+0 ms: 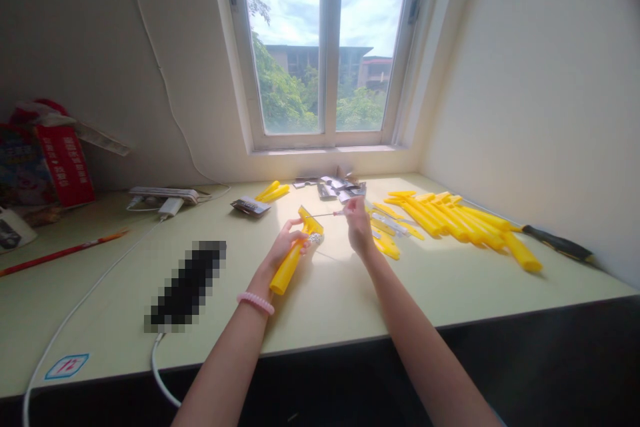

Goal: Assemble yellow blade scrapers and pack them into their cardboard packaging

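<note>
A person works at a pale green table (330,313), the left hand (289,240) closed around the handle of a yellow T-shaped tool (286,270), whose head points away from the person; the right hand (359,221), right of the tool, grips a thin-shafted screwdriver (323,215), its tip at the tool's head, though whether the two touch is too small to tell; a small silvery heap (315,239) sits just beside that head; to the tool's right, beyond the right hand, lie flat yellow pieces (387,246), then a row of yellow handles (450,217); beyond the tool, toward the window (327,47), are silvery metal pieces (340,188) and two yellow handles (274,191); left of the tool lies a pixelated dark object (187,287).
</note>
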A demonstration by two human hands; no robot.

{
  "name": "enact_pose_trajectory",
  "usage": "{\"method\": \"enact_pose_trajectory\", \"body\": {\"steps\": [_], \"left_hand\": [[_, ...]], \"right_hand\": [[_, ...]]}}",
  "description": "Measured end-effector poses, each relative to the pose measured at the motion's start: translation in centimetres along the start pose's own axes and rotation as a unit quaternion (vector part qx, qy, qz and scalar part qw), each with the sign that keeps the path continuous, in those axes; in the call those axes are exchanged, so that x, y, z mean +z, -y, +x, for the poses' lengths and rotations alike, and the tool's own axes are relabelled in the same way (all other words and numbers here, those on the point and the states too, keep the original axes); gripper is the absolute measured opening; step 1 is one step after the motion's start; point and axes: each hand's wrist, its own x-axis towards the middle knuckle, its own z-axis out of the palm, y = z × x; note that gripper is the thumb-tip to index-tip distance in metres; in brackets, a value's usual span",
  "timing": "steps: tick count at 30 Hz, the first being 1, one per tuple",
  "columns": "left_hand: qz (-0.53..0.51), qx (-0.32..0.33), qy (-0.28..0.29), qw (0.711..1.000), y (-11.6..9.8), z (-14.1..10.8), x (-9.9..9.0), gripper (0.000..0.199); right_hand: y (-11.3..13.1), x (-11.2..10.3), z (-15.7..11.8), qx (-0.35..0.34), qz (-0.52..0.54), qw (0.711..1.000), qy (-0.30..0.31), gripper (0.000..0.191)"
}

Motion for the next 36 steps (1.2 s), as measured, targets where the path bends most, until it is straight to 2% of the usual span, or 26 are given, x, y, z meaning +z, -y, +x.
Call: {"method": "enact_pose_trajectory", "body": {"steps": [3,7,11,18,22,26,30,33,36], "left_hand": [[-0.001,-0.004,0.0,1.0,0.0,0.0,-0.1,0.053],[0.002,-0.009,0.008,1.0,0.0,-0.1,0.0,0.053],[0.002,-0.014,0.009,1.0,0.0,-0.1,0.1,0.053],[0.015,0.002,0.028,0.999,0.9,0.6,-0.9,0.053],[0.028,0.004,0.036,0.999,1.0,0.7,-1.1,0.05],[0.027,0.005,0.033,0.999,0.9,0.6,-1.0,0.051],[0.022,-0.003,0.02,1.0,0.8,0.6,-1.0,0.052],[0.011,0.0,0.024,1.0,0.9,0.6,-1.1,0.052],[0.005,0.004,0.027,1.0,1.0,0.7,-1.1,0.051]], "right_hand": [[-0.2,0.0,0.1,-0.013,0.008,1.0,-0.011,0.004],[0.4,0.0,0.0,-0.011,0.035,0.999,-0.028,0.012],[0.7,-0.1,-0.1,-0.009,0.017,1.0,-0.012,0.016],[0.5,0.1,-0.2,-0.041,0.003,0.999,-0.015,0.006],[0.7,0.1,-0.3,-0.027,0.018,0.999,-0.034,0.013],[0.6,0.1,-0.2,-0.011,0.005,1.0,-0.009,0.017],[0.2,0.2,-0.2,-0.024,0.004,1.0,0.015,0.013],[0.2,0.3,-0.1,-0.04,0.003,0.999,-0.006,0.011],[0.3,0.2,-0.1,-0.027,0.012,0.999,-0.026,0.013]]}}
